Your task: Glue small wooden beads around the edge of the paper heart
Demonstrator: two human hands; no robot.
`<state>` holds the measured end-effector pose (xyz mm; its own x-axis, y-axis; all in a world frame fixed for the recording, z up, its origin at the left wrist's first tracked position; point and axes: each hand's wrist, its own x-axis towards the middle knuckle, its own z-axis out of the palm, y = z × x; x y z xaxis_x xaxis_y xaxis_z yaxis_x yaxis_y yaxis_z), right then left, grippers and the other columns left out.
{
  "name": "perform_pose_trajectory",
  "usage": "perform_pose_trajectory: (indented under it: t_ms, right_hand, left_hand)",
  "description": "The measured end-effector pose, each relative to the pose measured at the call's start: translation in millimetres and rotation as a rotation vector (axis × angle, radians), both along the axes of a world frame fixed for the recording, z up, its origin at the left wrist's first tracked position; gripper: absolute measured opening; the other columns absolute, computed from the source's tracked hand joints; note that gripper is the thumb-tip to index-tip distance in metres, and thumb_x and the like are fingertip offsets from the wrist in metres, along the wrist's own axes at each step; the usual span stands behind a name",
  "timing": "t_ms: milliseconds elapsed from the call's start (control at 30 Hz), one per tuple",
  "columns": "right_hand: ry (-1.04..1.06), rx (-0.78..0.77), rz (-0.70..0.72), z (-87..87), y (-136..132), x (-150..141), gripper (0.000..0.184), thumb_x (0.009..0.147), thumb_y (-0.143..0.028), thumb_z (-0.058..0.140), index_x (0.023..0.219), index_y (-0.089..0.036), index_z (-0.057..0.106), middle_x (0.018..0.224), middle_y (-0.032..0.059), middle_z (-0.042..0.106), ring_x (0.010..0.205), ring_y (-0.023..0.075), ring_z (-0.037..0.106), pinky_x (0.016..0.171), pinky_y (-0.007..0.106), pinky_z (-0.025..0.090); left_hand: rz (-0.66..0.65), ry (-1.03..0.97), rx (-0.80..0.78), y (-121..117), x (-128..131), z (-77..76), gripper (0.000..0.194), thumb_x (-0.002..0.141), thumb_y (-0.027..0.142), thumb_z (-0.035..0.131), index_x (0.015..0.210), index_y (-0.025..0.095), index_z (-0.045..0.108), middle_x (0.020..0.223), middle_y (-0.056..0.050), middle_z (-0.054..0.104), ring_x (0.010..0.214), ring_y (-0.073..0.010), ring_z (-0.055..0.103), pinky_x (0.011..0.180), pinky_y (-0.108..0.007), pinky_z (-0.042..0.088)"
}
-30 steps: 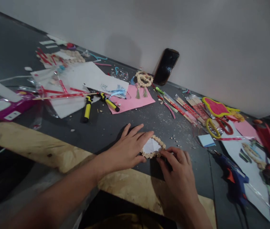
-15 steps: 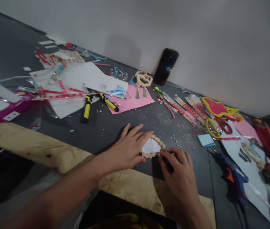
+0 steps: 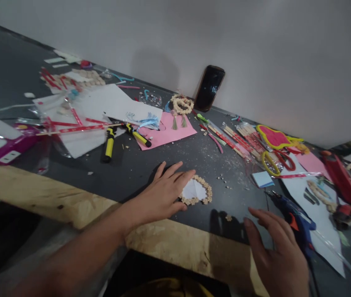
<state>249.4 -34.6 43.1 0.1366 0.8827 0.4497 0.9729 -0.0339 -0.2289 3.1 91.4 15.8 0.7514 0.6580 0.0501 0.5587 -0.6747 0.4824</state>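
We take the white paper piece with its rounded border of small, lumpy tan clusters (image 3: 195,190) as our landmark; it lies flat on the dark grey tabletop (image 3: 132,169). Our left hand (image 3: 161,193) is palm down just left of it, fingers splayed, the index finger and thumb reaching over or against the border's left side; nothing is gripped, and whether the fingertips press on it we cannot tell. Our right hand (image 3: 276,243) is well to the right of the bordered piece and nearer to us, loosely curled with a small gap between thumb and index finger; we see nothing between those two, though its other fingers are partly hidden. Between the bordered piece and that hand lies one loose tan cluster (image 3: 229,218), much like those in the border. Farther right is a dark blue glue gun with an orange trigger (image 3: 305,223); beyond the bordered piece, tasselled loops of pale beads (image 3: 182,108) rest on a pink paper sheet (image 3: 180,133). We judge the step in hand to be fitting clusters along the paper's edge. The next move seems to call for steadiness from the left hand and a fine fingertip pinch from the right.
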Motion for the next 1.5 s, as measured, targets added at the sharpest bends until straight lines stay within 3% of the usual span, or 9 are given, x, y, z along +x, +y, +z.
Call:
perform_pose_trajectory:
  t_ms: [167, 300, 467, 633, 833, 1500]
  right_hand:
    - [-0.017, -0.132, 0.014, -18.4, -14, 16, 0.028, 0.087, -0.043, 0.047, 0.095, -0.023, 0.064, 0.086, 0.0053, 0.067, 0.078, 0.0199, 0.062, 0.067, 0.033, 0.049]
    - [0.025, -0.224, 0.030, -31.6, -9, 9, 0.027, 0.087, -0.042, 0.050, 0.099, -0.023, 0.065, 0.093, 0.0049, 0.068, 0.086, 0.0205, 0.061, 0.076, 0.036, 0.049]
    - [0.057, -0.222, 0.075, -28.4, -2, -2, 0.020, 0.088, -0.038, 0.051, 0.091, -0.024, 0.066, 0.090, 0.0038, 0.067, 0.084, 0.0195, 0.060, 0.077, 0.036, 0.047]
    - [0.082, -0.116, 0.207, -25.0, 13, -27, 0.017, 0.087, -0.029, 0.053, 0.096, -0.023, 0.066, 0.090, 0.0057, 0.065, 0.084, 0.0187, 0.057, 0.077, 0.035, 0.047]
    - [0.043, -0.114, 0.233, -23.5, 31, -51, 0.019, 0.087, -0.027, 0.054, 0.100, -0.024, 0.067, 0.096, 0.0073, 0.061, 0.088, 0.0206, 0.051, 0.078, 0.038, 0.045]
    - [0.048, -0.110, 0.285, -29.4, 39, -49, 0.018, 0.085, -0.024, 0.057, 0.101, -0.026, 0.065, 0.099, 0.0060, 0.061, 0.089, 0.0214, 0.049, 0.076, 0.040, 0.046]
  left_hand:
    - [-0.005, -0.013, 0.013, 0, -1, -2.8, 0.078, 0.082, 0.035, 0.059, 0.144, 0.023, 0.013, 0.147, -0.010, 0.033, 0.140, -0.0302, 0.013, 0.110, -0.054, 0.005]
    - [-0.004, -0.004, 0.011, 0, 0, -2.7, 0.078, 0.082, 0.035, 0.059, 0.144, 0.023, 0.013, 0.148, -0.009, 0.032, 0.139, -0.0306, 0.013, 0.110, -0.055, 0.007]
    - [-0.008, 0.003, 0.007, 0, 0, -1.5, 0.078, 0.081, 0.035, 0.058, 0.144, 0.022, 0.014, 0.149, -0.009, 0.031, 0.139, -0.0313, 0.014, 0.109, -0.055, 0.009]
    - [-0.004, 0.009, 0.011, 0, 1, 0.0, 0.077, 0.082, 0.035, 0.059, 0.144, 0.020, 0.015, 0.148, -0.009, 0.031, 0.139, -0.0310, 0.014, 0.110, -0.055, 0.008]
    - [0.001, 0.018, 0.010, 0, 1, 1.1, 0.077, 0.082, 0.037, 0.059, 0.144, 0.021, 0.015, 0.148, -0.009, 0.032, 0.140, -0.0294, 0.012, 0.110, -0.052, 0.005]
    - [-0.003, -0.002, -0.005, 0, 1, 0.1, 0.078, 0.082, 0.036, 0.059, 0.144, 0.021, 0.014, 0.148, -0.008, 0.033, 0.139, -0.0290, 0.012, 0.110, -0.053, 0.004]
